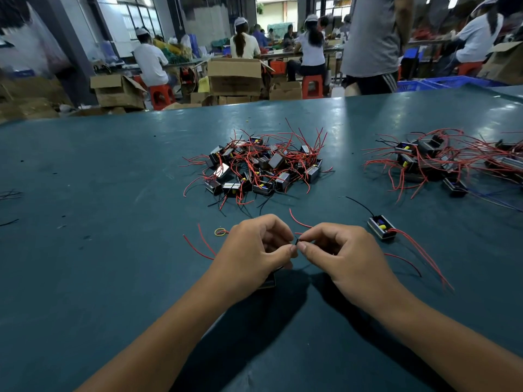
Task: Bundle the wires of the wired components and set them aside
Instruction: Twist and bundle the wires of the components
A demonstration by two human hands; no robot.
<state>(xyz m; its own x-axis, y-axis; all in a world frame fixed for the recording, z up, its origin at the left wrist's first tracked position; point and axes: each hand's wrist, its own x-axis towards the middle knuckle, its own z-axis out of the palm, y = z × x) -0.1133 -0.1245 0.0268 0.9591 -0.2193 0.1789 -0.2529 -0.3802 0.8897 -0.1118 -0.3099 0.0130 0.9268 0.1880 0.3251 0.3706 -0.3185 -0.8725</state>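
Observation:
My left hand [254, 247] and my right hand [336, 247] meet fingertip to fingertip over the green table [113, 278], both pinching the black and red wires [296, 241] of one component. That component's dark body [268, 281] peeks out under my left hand, mostly hidden. Red wire ends [198, 247] stick out left of my left hand. A single component [381, 227] with long red wires lies just right of my right hand. A yellow rubber band [221, 232] lies close beside my left hand.
A tangled pile of components [260, 165] with red wires sits mid-table beyond my hands. A second pile [441, 159] lies at the right. Loose black wires [10, 195] lie at the left edge. Seated workers, cardboard boxes and stools fill the room behind the table.

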